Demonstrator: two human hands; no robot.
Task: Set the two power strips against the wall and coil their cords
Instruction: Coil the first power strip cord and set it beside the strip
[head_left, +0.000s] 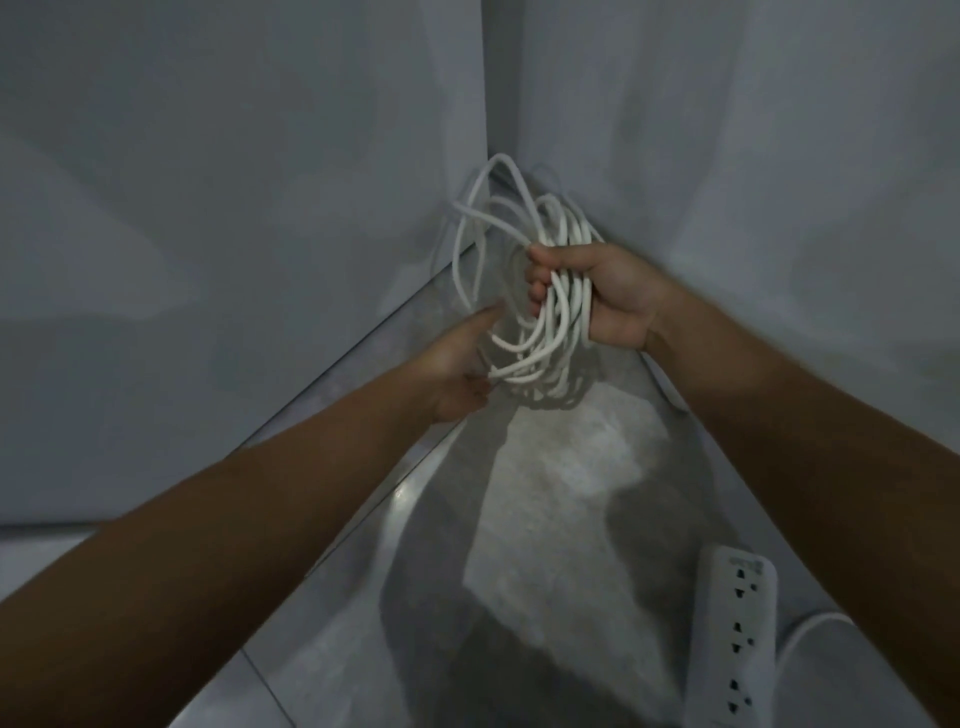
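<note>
Sagging white cord (574, 312) — loose, uneven loops

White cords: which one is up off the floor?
The coiled cord, a bundle of loops gripped in the right hand. The other cord lies on the floor beside the power strip.
</note>
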